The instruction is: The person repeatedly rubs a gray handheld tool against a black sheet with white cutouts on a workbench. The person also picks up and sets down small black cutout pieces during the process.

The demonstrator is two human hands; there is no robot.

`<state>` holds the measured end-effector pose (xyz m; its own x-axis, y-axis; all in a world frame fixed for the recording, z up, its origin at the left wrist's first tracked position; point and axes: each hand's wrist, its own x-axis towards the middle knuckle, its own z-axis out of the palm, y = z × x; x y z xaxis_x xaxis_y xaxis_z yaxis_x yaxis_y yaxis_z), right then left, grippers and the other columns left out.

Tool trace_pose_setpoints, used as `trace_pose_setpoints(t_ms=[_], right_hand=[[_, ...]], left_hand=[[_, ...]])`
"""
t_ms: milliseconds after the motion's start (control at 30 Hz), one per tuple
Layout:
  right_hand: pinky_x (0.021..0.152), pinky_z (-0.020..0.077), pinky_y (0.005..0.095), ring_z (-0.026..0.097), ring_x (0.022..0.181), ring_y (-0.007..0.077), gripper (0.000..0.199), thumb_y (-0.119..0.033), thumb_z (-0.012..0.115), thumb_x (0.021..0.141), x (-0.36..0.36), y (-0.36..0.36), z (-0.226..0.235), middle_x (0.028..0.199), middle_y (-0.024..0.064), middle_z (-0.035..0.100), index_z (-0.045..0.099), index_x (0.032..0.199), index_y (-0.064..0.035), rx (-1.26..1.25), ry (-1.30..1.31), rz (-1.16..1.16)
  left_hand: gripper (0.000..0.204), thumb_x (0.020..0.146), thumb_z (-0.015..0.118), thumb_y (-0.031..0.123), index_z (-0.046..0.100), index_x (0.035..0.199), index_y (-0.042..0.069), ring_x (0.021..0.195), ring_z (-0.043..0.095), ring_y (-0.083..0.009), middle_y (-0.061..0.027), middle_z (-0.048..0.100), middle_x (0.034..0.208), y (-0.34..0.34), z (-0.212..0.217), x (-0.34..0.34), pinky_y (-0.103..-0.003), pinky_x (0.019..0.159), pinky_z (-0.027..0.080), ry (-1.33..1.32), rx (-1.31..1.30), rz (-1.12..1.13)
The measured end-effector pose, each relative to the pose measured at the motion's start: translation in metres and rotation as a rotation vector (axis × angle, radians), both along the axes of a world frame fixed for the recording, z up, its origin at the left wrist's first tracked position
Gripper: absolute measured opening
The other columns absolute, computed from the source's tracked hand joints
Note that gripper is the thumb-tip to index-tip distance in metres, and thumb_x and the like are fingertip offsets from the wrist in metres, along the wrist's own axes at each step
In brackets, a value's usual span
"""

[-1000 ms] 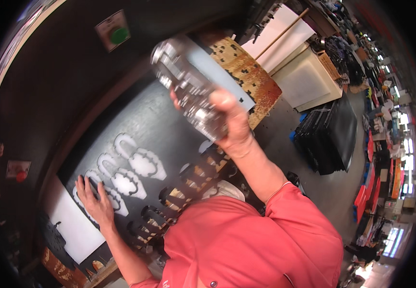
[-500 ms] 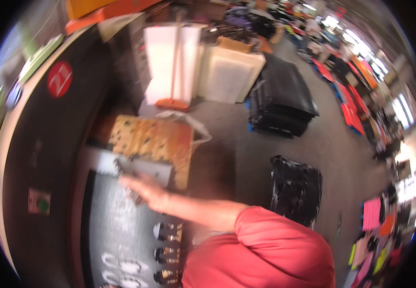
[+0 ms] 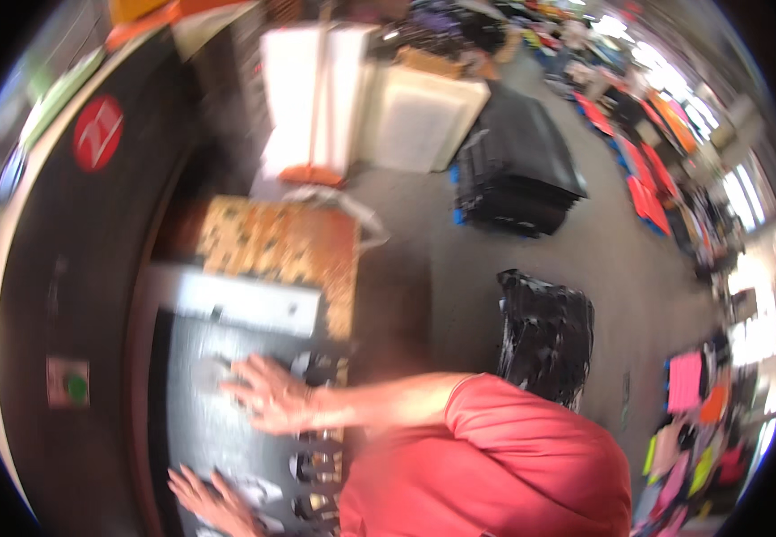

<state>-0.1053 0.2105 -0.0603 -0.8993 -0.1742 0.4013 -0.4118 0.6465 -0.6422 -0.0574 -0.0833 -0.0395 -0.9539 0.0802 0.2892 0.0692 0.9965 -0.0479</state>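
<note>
Fingers of the right hand [image 3: 267, 394] lie spread and flat on a dark, speckled work surface [image 3: 200, 421], palm down, grasping nothing; motion blur softens the outline, but no object shows between the fingers. The bare right forearm runs from it toward the lower right into a short red sleeve [image 3: 495, 447]. Low at the bottom edge, the left hand [image 3: 213, 501] also rests on the same dark surface with fingers splayed and released, close to some pale, rounded shapes [image 3: 258, 490] lying on the surface that are too blurred to name. Just beside the right wrist, along the right border of the surface, sits a row of small dark round fittings [image 3: 316, 465], one after another toward the bottom edge. Above the right hand a pale grey panel [image 3: 240, 304] crosses the surface, and beyond it lies a board with a brown and yellow speckled pattern [image 3: 280, 246]. To the left a wide black curved band carries a round red sticker [image 3: 97, 132] and a small square label with a green dot [image 3: 67, 383]. On the grey floor to the right stand a stack of black crates [image 3: 517, 179] and a black bin wrapped in glossy film [image 3: 544, 336], well apart from both hands.
</note>
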Motion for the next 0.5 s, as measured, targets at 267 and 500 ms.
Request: trace_pose_setpoints(t_ms=[267,500], right_hand=[[0.1,0.0494,0.0554,0.054,0.118,0.0448,0.061,-0.019,0.083,0.075,-0.034,-0.022,0.015,0.134,0.0278,0.053,0.068,0.131,-0.0003,0.032,0.081,0.08],[0.107,0.0475,0.053,0.055,0.122,0.0447,0.057,-0.019,0.082,0.077,-0.027,-0.021,0.026,0.136,0.0274,0.055,0.071,0.129,0.0012,0.012,0.103,0.105]], left_hand=[[0.056,0.101,0.072,0.028,0.061,0.148,0.001,0.151,0.043,-0.0431,-0.0251,0.053,0.159,-0.031,0.004,-0.002,-0.051,0.126,0.032,0.036,0.247,0.104],[0.057,0.102,0.072,0.021,0.056,0.152,-0.002,0.158,0.035,-0.0458,-0.028,0.045,0.165,0.018,0.018,0.053,-0.055,0.131,0.025,0.012,0.457,0.177]])
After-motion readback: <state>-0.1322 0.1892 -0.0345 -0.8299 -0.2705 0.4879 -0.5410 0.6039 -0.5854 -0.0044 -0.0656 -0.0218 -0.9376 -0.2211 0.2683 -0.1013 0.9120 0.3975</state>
